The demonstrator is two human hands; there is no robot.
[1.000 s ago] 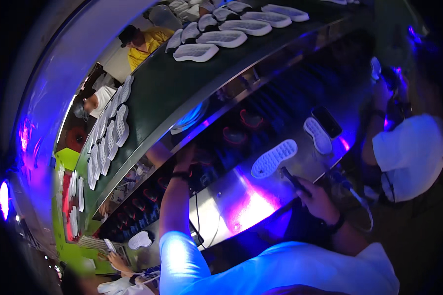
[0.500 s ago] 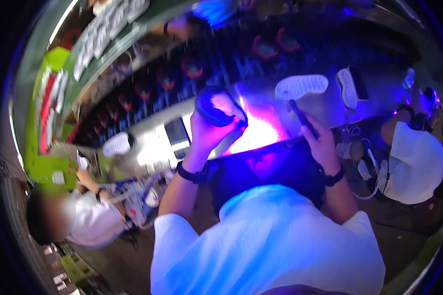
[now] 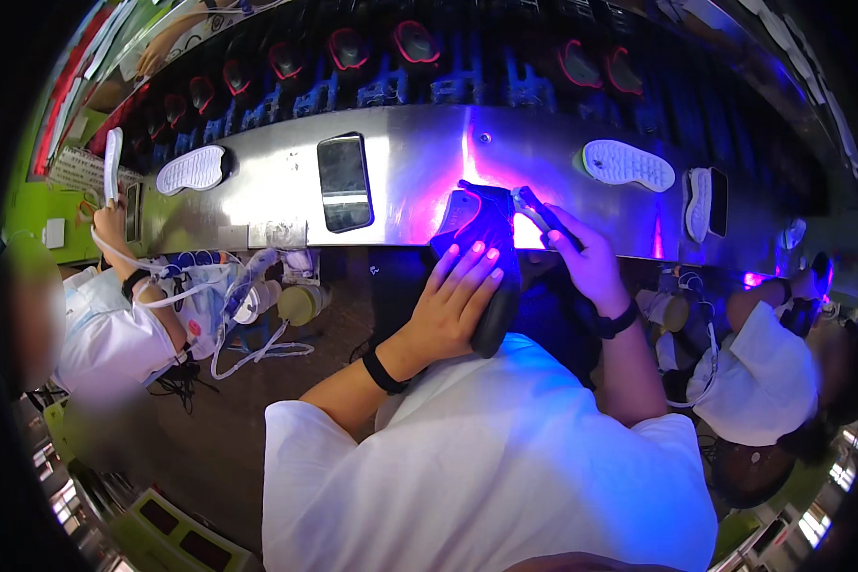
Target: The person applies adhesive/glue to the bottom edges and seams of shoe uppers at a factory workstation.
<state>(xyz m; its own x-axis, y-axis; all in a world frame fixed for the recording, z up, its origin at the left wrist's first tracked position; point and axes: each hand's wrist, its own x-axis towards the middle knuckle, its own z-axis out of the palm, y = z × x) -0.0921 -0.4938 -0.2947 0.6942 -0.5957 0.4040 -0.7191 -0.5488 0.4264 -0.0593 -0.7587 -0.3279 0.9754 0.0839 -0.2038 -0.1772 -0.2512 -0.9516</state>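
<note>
My left hand (image 3: 453, 310) holds a dark shoe upper (image 3: 498, 286), its fingers laid across the upper's side. The shoe stands near my chest at the bench's front edge, under violet-pink light. A lighter grey patch shows at its far end, near the fingertips. Right of it, my right hand (image 3: 591, 262) grips a slim dark-handled tool (image 3: 548, 217) that looks like a small brush. The tool's pale tip is close to the upper's far right edge; whether it touches I cannot tell. A white shoe sole (image 3: 629, 165) lies on the bench beyond my right hand.
On the metal bench (image 3: 267, 143) lie a phone (image 3: 344, 181), a second white sole (image 3: 191, 171), and another sole (image 3: 698, 205) beside a dark phone. Behind it runs a rack of dark shoes with red-lit rims (image 3: 417, 43). Co-workers sit left (image 3: 124, 324) and right (image 3: 758, 372).
The dark shoe upper has come down and nearer to my body, and my left hand now lies across its side. My right hand has moved slightly left and nearer me, bringing the tool beside the shoe.
</note>
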